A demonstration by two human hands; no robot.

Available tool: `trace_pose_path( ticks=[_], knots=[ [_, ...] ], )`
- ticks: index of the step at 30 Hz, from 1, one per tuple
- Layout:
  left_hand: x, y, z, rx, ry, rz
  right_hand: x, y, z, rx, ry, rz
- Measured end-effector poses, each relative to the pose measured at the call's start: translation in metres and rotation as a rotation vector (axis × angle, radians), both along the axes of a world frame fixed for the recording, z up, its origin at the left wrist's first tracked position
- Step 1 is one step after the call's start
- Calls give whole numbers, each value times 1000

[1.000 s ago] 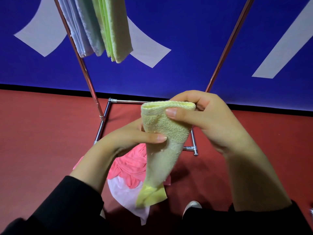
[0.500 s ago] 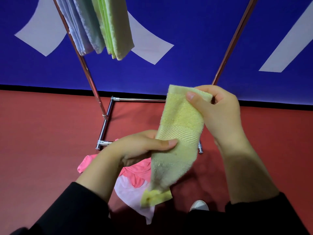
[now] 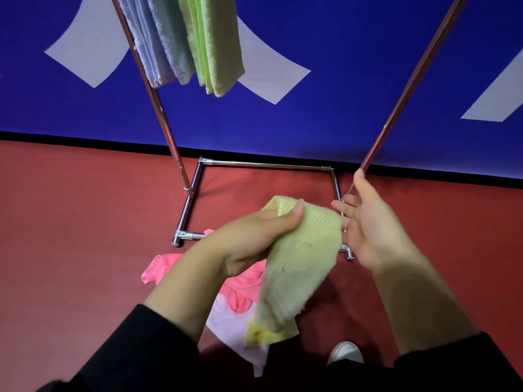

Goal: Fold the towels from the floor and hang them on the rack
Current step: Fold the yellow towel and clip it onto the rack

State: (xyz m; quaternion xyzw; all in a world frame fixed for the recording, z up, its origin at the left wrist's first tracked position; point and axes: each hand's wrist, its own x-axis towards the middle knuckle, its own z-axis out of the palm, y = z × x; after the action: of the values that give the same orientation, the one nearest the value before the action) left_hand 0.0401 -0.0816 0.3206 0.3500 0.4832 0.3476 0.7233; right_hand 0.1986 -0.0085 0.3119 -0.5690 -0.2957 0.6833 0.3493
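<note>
Head view: yellow towel (image 3: 300, 267) hides left hand's (image 3: 249, 241) fingers.

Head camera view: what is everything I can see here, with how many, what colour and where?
Held towel: one, pale yellow, in the left hand.
Hung towels: several, pale blue and green, on the rack, top left.
Floor towels: a pile, pink, white and yellow, below the hands.
Rack: one, chrome, against the wall.
Wall: blue with pale shapes.
Floor: red.
Shoe: one, white, bottom.
Left hand: grips the held towel.
Right hand: open, beside it.
</note>
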Motion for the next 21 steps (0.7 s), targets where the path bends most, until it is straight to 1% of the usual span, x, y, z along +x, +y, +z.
trace_pose_path(
  ticks=[3,7,9,11,13,16,21],
  knots=[
    [-6,6,4,32,-13,88,4,2,-4,-21,-20,253],
    [-16,12,12,105,-63,243,6,1,-6,120,51,590],
    [-18,13,17,142,-83,272,3,-3,-9,215,99,622],
    [-20,13,20,161,-114,278,1,-7,-13,307,131,591],
    [-21,12,21,181,-125,259,-2,-10,-14,348,144,606],
    [-22,11,21,222,-110,222,-6,-17,-16,333,126,668],
    [-26,11,20,254,-146,229,-18,-37,-23,244,11,688]
  ],
)
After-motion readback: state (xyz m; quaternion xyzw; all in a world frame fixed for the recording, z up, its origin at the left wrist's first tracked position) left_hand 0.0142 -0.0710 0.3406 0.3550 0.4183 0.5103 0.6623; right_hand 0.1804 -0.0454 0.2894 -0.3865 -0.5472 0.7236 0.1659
